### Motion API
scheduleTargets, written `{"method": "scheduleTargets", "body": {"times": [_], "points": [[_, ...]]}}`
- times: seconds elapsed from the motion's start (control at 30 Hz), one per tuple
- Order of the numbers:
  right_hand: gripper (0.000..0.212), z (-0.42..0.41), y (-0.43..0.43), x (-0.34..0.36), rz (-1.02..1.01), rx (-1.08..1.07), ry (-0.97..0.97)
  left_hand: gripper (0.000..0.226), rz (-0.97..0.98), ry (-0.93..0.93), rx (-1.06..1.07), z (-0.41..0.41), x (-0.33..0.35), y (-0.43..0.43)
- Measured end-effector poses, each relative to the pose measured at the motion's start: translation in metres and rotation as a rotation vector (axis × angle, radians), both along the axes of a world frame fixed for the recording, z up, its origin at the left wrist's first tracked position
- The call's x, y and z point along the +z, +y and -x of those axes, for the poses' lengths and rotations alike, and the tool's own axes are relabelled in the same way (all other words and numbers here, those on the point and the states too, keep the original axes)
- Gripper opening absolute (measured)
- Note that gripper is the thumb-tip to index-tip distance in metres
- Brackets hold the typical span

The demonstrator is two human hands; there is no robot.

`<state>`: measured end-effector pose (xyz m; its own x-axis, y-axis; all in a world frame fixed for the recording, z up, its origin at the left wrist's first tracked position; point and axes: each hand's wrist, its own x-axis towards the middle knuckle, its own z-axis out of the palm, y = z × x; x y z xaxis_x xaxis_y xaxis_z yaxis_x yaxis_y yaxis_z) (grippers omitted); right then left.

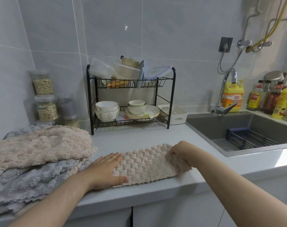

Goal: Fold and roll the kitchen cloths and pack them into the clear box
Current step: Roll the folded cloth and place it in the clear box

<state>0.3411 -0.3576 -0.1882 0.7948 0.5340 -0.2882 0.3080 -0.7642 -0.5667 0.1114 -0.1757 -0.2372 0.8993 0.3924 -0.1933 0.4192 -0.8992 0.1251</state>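
- Left hand (pixel 106 171), fingers straight and together, pins the cloth (pixel 147 164) at 9 o'clock.
- Right hand (pixel 180 154), fingers clamped on the 3 o'clock end: best roll tightly, evenly toward 9 o'clock.

Countertop (pixel 139 136): folded cloth (pixel 149 163), cloth pile (pixel 41 149), rack (pixel 116 83)

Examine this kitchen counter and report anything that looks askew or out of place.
The plastic containers and lids on the top shelf of the dish rack lean tilted against one another, not stacked. The cloth pile at left lies rumpled, unfolded.
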Motion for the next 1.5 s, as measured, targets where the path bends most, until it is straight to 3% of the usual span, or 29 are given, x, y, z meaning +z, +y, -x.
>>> {"method": "scheduleTargets", "body": {"times": [0.13,0.3,0.4,0.5,0.63,0.83,0.93,1.03,1.17,1.3,1.43,1.5], "points": [[0.007,-0.011,-0.012,-0.012,-0.286,-0.12,0.283,0.122,0.012,0.027,0.004,-0.002,0.003,-0.001],[0.041,-0.019,-0.028,-0.021,-0.451,-0.098,0.26,0.094,-0.107,0.035,0.0,-0.019,0.031,-0.02],[0.041,-0.019,-0.031,-0.023,-0.484,-0.096,0.169,0.074,-0.067,-0.086,-0.043,-0.046,0.039,-0.039],[0.041,-0.02,-0.034,-0.021,-0.508,-0.121,0.101,0.083,0.042,-0.022,-0.043,-0.068,0.036,-0.053],[0.042,-0.026,-0.04,-0.014,-0.556,-0.143,0.163,0.1,0.103,0.049,-0.018,-0.087,0.032,-0.053],[0.045,-0.03,-0.048,0.009,-0.633,-0.226,0.212,0.092,0.096,0.022,-0.028,-0.109,0.035,-0.066],[0.049,-0.034,-0.052,0.023,-0.615,-0.212,0.154,0.075,0.157,-0.231,0.029,-0.101,0.034,-0.064],[0.049,-0.032,-0.051,0.038,-0.566,-0.168,0.032,0.058,0.09,-0.438,0.142,-0.073,0.028,-0.034],[0.039,-0.013,-0.028,0.047,-0.503,-0.075,-0.164,0.045,0.034,-0.439,0.304,-0.032,0.0,0.015],[0.016,0.022,0.012,0.044,-0.358,0.097,-0.32,0.032,-0.003,-0.456,0.302,-0.02,-0.018,0.024],[0.02,0.056,0.052,0.031,-0.15,0.265,-0.478,0.03,-0.003,-0.513,0.305,-0.018,-0.02,0.024],[0.011,0.07,0.069,0.022,-0.051,0.304,-0.507,0.032,0.01,-0.538,0.319,-0.017,-0.021,0.025]]}}
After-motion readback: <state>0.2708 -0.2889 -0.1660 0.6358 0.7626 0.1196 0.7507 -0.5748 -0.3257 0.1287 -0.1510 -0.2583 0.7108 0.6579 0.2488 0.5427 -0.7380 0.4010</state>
